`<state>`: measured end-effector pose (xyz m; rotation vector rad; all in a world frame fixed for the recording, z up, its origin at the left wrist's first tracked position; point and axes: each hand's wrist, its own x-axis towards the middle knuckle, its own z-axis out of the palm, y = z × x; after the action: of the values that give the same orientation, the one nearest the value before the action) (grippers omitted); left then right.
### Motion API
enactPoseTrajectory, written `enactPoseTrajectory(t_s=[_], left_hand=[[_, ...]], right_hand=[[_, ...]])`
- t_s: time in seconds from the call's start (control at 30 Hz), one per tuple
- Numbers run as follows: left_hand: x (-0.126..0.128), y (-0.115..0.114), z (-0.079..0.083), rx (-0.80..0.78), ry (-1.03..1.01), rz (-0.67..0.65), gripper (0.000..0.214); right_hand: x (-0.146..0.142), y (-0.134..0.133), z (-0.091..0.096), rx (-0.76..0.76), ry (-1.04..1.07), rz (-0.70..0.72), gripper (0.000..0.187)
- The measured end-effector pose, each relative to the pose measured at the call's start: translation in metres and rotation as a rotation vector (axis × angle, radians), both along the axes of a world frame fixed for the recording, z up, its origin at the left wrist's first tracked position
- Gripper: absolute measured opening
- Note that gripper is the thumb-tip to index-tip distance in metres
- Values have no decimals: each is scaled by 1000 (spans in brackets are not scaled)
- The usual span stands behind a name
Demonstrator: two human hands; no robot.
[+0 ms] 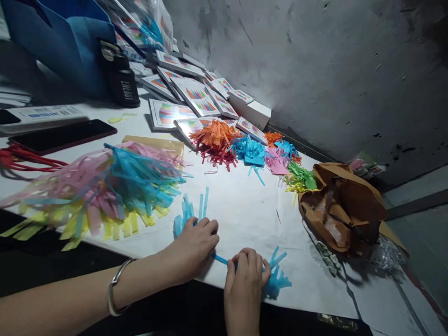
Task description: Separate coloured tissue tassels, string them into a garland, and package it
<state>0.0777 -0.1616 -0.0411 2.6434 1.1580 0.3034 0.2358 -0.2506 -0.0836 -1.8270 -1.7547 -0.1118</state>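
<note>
A blue tissue-paper tassel (220, 258) lies across the front edge of the white table, its middle twisted into a thin cord and its fringed ends fanning out on both sides. My left hand (198, 242) has its fingers closed around the tassel near the left fringe. To its right, my right hand (247, 270) grips the cord beside the right fringe. A short twisted stretch shows between the two hands. Left of my hands is a loose pile of pink, yellow and blue paper tassels (140, 177).
Finished-looking tassel bunches in orange (217, 135), blue (250, 150), pink (276, 161) and green (301, 177) line the back. Flat printed boxes (196, 93) are heaped behind. A brown bag (346, 210) stands right; a black bottle (119, 77) and a phone (63, 136) sit left.
</note>
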Motion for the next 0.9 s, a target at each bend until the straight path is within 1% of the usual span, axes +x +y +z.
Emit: enactPoseTrajectory(t_s=[0.07, 0.13, 0.2, 0.23, 0.3, 0.37, 0.47, 0.5, 0.57, 0.67, 0.73, 0.77, 0.8, 0.83, 0.9], left_hand=[[1, 0, -4, 86, 31, -50, 10], [1, 1, -10, 179, 31, -139, 11], [0, 1, -15, 247, 20, -232, 16], [1, 2, -18, 262, 9, -255, 19], [2, 3, -20, 244, -15, -286, 22], [4, 6, -19, 186, -37, -285, 20], [0, 9, -10, 104, -79, -253, 13], [-4, 8, -5, 37, -122, -241, 12], [-13, 4, 6, -187, -249, -232, 15], [-22, -5, 22, -655, -437, -193, 24], [-21, -11, 26, -954, -548, -140, 31], [-19, -15, 27, -1072, -601, -120, 36], [-16, -18, 26, -1165, -656, -105, 41], [-12, -21, 25, -1226, -712, -96, 45], [-5, -28, 23, -1254, -814, -91, 48]], right_hand=[[4, -1, -2, -29, -3, 97, 21], [6, -4, -1, -31, -23, 184, 27], [4, -7, 2, 2, -38, 214, 29], [2, -7, 4, 19, -39, 215, 29], [-2, -6, 7, 44, -40, 224, 27], [-4, -2, 8, 47, -55, 231, 22], [-4, 4, 8, 76, -112, 247, 19], [-3, 5, 9, 101, -131, 256, 21], [-1, 1, 16, 183, -155, 288, 22], [2, -12, 34, 319, -157, 346, 22], [4, -20, 47, 377, -142, 367, 22], [5, -22, 52, 395, -120, 366, 22], [6, -25, 56, 410, -87, 358, 22], [6, -26, 59, 416, -42, 345, 22], [5, -29, 58, 411, 76, 312, 22]])
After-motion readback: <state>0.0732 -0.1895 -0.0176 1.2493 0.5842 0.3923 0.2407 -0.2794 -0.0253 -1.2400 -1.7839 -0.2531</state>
